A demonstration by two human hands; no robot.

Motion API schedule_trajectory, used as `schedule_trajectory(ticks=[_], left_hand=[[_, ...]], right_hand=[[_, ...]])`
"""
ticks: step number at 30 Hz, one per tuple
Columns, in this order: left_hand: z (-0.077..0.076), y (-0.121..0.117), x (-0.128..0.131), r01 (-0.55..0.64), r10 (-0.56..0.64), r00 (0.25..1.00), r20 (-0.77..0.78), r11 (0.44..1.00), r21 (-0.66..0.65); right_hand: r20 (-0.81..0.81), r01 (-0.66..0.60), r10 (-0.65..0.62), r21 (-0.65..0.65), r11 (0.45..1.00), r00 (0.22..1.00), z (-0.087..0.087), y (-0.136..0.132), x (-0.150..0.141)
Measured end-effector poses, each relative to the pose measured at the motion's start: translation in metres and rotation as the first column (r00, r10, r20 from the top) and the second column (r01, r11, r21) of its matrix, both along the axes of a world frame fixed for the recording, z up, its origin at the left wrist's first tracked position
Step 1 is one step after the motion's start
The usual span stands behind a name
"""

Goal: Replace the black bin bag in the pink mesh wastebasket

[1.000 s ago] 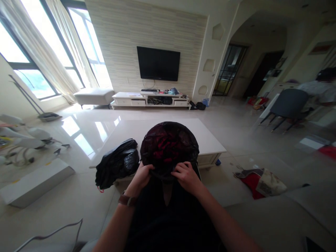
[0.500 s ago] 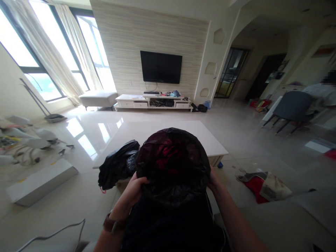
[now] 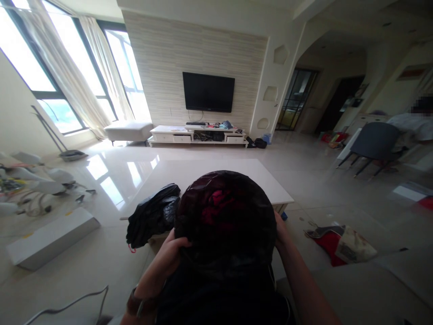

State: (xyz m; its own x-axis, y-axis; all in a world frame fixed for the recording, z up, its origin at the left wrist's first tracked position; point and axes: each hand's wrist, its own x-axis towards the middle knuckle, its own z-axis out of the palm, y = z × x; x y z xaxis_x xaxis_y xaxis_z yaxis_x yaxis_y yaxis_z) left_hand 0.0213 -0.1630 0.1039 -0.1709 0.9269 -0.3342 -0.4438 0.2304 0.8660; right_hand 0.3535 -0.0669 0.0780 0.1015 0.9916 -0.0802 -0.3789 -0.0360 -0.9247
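Note:
A round, open bin lined with a black plastic bag is before me at lap height, its mouth tilted up toward me. Dark red shows deep inside it. My left hand grips the left side, thumb over the bag's edge and the other fingers out of sight behind. Against the right side is my right hand, closed on the edge, its fingertips hidden. Just beyond my left hand, a crumpled black plastic bag with a red tie lies on the near left corner of the white table.
A long white box rests on the floor at left, near white chair-like parts. Red and beige cloth bags lie at right. Beyond are a TV stand, a dark chair and a person in white.
The lined bin's mouth looks slightly wider and its rim smoother. Both hands keep their hold at its sides, the right one a little farther right. The view has tilted slightly up.

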Motion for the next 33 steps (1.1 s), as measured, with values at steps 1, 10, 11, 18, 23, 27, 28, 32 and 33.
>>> schedule_trajectory(ticks=[1,10,11,18,23,27,28,32,33], left_hand=[[0.001,-0.001,-0.001,0.015,-0.015,1.000,0.002,1.000,-0.009],[-0.006,-0.008,-0.017,0.098,-0.099,0.994,-0.044,0.995,-0.016],[-0.008,-0.009,-0.019,0.127,-0.127,0.989,-0.078,0.992,-0.010],[-0.005,-0.018,-0.024,0.289,-0.272,0.922,-0.275,0.957,0.024],[0.001,-0.020,-0.019,0.263,-0.259,0.940,-0.221,0.965,-0.009],[0.005,-0.020,-0.012,0.151,-0.156,0.982,-0.111,0.987,-0.055],[0.007,-0.020,-0.010,0.126,-0.131,0.987,-0.095,0.990,-0.061],[0.010,-0.017,0.003,-0.007,0.008,0.992,-0.129,1.000,0.008],[0.010,-0.015,0.007,-0.039,0.048,0.985,-0.166,0.998,0.058]], right_hand=[[0.036,-0.005,0.006,-0.012,1.000,0.999,-0.003,0.002,0.000],[0.063,-0.178,0.183,-0.075,0.981,0.981,0.003,0.020,0.021],[0.072,-0.220,0.225,-0.071,0.973,0.972,0.013,0.023,0.023],[0.285,-0.488,0.472,-0.013,0.872,0.835,0.071,0.054,0.000],[0.620,-0.353,0.268,0.015,0.936,0.738,0.063,0.091,-0.028],[0.724,-0.233,0.018,0.198,0.952,0.689,0.079,0.097,-0.021],[0.722,-0.185,-0.087,0.289,0.939,0.686,0.091,0.091,-0.016],[0.654,-0.109,-0.453,0.632,0.767,0.606,0.153,0.034,-0.008],[0.641,-0.156,-0.502,0.693,0.704,0.581,0.164,0.016,-0.014]])
